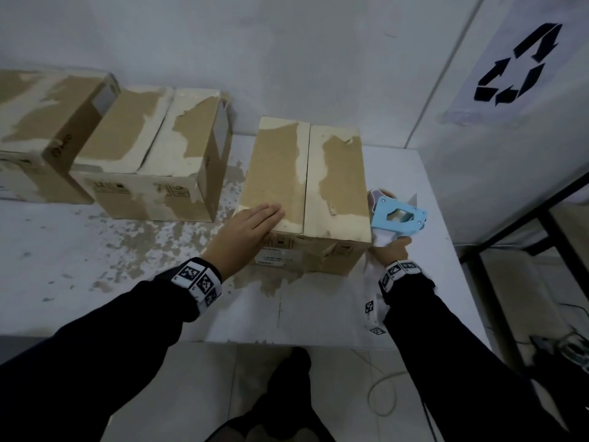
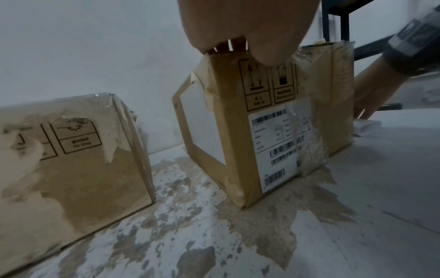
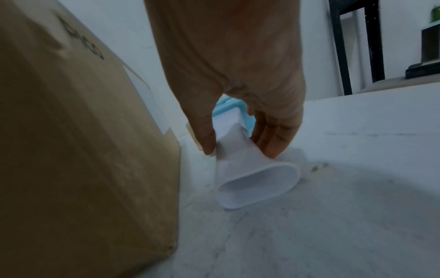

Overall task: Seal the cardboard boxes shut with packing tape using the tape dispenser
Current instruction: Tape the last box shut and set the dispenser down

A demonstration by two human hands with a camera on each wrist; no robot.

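The nearest cardboard box [image 1: 306,193] stands closed on the white table [image 1: 302,314], its top seam running away from me. My left hand [image 1: 255,226] lies flat with straight fingers on the box's front left top corner; the left wrist view shows the fingertips [image 2: 238,44] at the top edge above the labelled side of the box [image 2: 273,122]. Right of the box lies the blue tape dispenser [image 1: 398,216]. My right hand [image 3: 239,148] pinches its white handle [image 3: 252,178] between thumb and fingers, low on the table beside the box [image 3: 83,141].
Two more worn cardboard boxes [image 1: 153,154] [image 1: 47,132] stand in a row to the left along the wall. The table's paint is flaked around them. A black metal frame [image 1: 526,218] stands right of the table, with cables on the floor.
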